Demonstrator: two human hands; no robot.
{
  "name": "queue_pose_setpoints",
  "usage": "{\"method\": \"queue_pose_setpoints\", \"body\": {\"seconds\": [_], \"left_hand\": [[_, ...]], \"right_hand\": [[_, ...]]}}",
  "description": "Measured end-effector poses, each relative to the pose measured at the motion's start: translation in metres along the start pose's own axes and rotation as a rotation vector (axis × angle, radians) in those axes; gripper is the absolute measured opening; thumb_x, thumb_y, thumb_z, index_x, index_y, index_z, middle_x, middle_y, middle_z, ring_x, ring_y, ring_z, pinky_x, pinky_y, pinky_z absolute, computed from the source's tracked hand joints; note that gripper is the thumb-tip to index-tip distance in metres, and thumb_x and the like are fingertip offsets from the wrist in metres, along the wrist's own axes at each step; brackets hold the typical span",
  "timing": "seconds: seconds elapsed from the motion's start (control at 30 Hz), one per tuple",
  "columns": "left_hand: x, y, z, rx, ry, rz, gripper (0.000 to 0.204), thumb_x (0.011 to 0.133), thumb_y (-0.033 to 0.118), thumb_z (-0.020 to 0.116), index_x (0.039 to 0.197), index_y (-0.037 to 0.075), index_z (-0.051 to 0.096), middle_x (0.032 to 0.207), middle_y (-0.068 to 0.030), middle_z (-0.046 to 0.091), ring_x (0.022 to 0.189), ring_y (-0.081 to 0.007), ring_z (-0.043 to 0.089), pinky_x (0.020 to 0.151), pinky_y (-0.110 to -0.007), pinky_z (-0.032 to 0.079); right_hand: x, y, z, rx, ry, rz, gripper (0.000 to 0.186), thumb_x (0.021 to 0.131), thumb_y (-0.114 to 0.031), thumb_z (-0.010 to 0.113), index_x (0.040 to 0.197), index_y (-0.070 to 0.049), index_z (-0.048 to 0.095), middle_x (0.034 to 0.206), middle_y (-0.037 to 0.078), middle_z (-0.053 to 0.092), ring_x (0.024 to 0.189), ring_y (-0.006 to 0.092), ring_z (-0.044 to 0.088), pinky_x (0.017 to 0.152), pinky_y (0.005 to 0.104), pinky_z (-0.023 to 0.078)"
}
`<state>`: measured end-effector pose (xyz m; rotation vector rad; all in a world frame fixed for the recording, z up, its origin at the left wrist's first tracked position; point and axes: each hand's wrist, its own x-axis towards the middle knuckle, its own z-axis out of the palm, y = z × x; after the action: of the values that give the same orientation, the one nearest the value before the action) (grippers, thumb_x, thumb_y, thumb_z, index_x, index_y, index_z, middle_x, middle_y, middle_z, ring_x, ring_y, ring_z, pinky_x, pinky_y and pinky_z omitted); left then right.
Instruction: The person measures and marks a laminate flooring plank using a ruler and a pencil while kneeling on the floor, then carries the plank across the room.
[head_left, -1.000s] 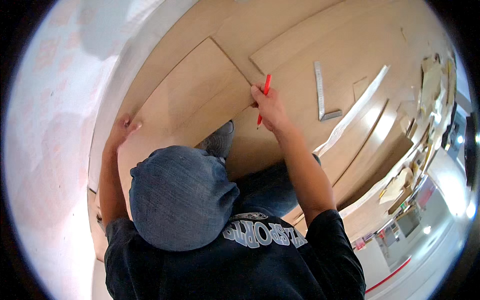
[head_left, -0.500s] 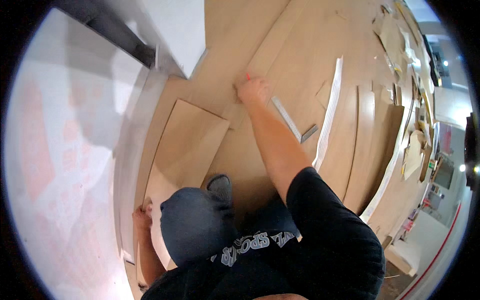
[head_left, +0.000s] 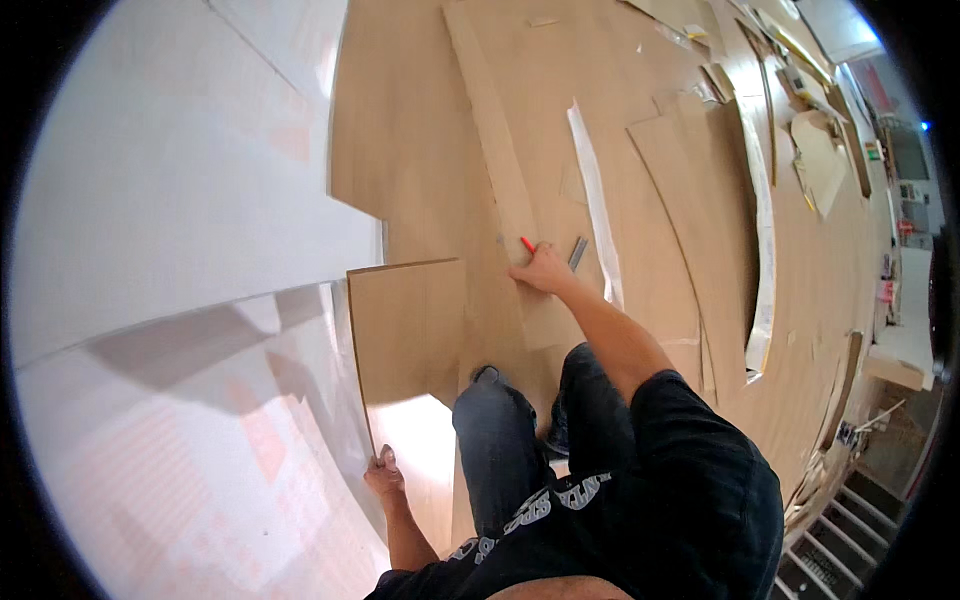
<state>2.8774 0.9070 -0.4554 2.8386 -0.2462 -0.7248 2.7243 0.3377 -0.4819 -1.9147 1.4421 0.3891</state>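
Note:
My left hand (head_left: 385, 476) is closed on the long edge of a wide wood-toned floor plank (head_left: 408, 325), beside the white wall. The plank's far end shows its cut thickness, and bright light glares off its near part. My right hand (head_left: 543, 270) is out ahead over the floor, with a slim red pencil (head_left: 527, 244) sticking up from its fingers. Those fingers touch a long narrow wood-toned strip (head_left: 490, 130) that runs away from me. Just right of the hand is a metal square (head_left: 578, 252), partly hidden by it.
A white strip (head_left: 596, 200) lies right of my right hand. Farther right are loose planks (head_left: 680, 220), another white strip (head_left: 760, 240) and torn cardboard pieces (head_left: 822, 165). The white wall (head_left: 200, 200) juts out at the left. A ladder-like metal frame (head_left: 840, 535) is at the lower right.
My view has turned and my legs look straighter. The plank has shifted with my left hand on its edge. My right hand still has the red pencil and is nearer my body.

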Motion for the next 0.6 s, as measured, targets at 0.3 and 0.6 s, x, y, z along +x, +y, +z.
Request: {"method": "queue_pose_setpoints", "body": {"seconds": [0.3, 0.6], "left_hand": [[0.016, 0.158, -0.161, -0.285, 0.057, 0.208, 0.083, 0.082, 0.073, 0.07, 0.091, -0.009, 0.07, 0.069, -0.0159, 0.063, 0.061, -0.0273, 0.056, 0.063, -0.041, 0.05], [0.032, 0.39, -0.292, -0.379, 0.022, 0.227, 0.066, 0.095, 0.054, 0.067, 0.093, -0.012, 0.069, 0.081, -0.0203, 0.071, 0.072, -0.0283, 0.063, 0.07, -0.043, 0.053]], "right_hand": [[-0.069, 0.016, -0.249, 0.09, -0.039, 0.107, 0.069, 0.083, -0.054, 0.08, 0.115, 0.005, 0.067, 0.105, 0.024, 0.072, 0.1, 0.0349, 0.071, 0.085, 0.0483, 0.054], [-0.217, 0.033, -0.539, 0.359, 0.027, 0.169, 0.049, 0.1, -0.048, 0.059, 0.092, -0.001, 0.069, 0.072, 0.013, 0.063, 0.069, 0.0229, 0.061, 0.066, 0.044, 0.049]]}}
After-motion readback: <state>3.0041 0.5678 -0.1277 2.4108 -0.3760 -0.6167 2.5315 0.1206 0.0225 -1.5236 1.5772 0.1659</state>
